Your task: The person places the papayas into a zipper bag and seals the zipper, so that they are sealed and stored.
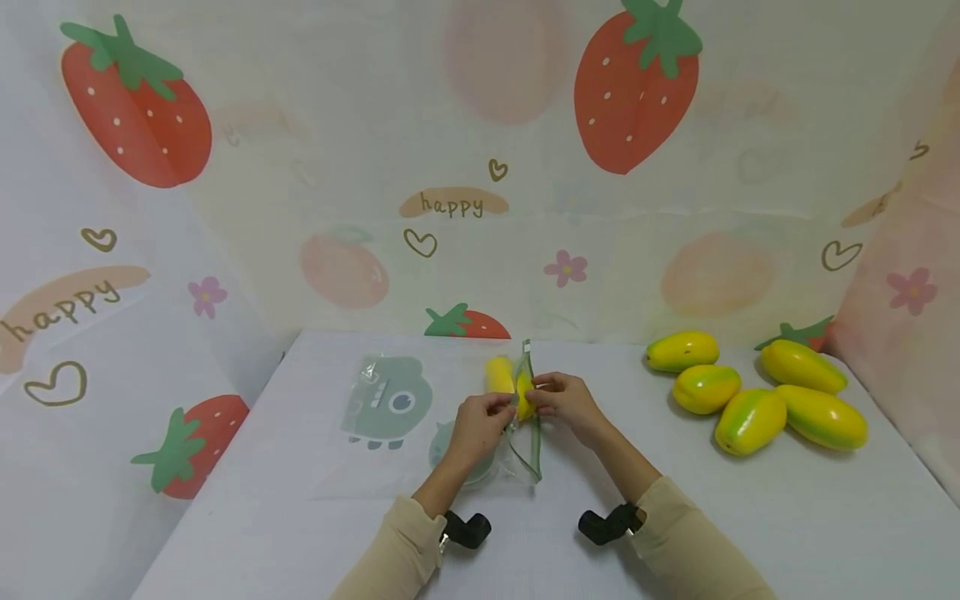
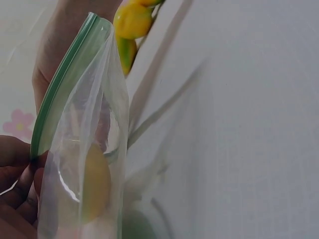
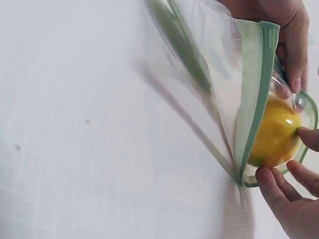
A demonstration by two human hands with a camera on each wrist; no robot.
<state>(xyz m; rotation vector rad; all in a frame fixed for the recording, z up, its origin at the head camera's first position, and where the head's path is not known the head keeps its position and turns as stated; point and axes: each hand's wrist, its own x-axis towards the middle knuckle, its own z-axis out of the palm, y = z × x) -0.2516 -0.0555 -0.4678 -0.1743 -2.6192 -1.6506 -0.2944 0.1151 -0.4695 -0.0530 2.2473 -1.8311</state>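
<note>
While the right hand (image 1: 573, 408) pinched a yellow-green fruit (image 3: 274, 134) in the mouth of a clear zip bag (image 3: 251, 64), the left hand (image 1: 474, 429) gripped its edge. The bag, printed with green cartoon figures (image 1: 386, 396), lay on a white table (image 1: 247, 517); the strawberry-patterned backdrop (image 1: 360, 142) read "happy" in two places.

White table (image 1: 247, 508) — 5 yellow-green fruits (image 1: 752, 417) lie right; 1 clear printed bag (image 1: 442, 440) lies left of them.
</note>
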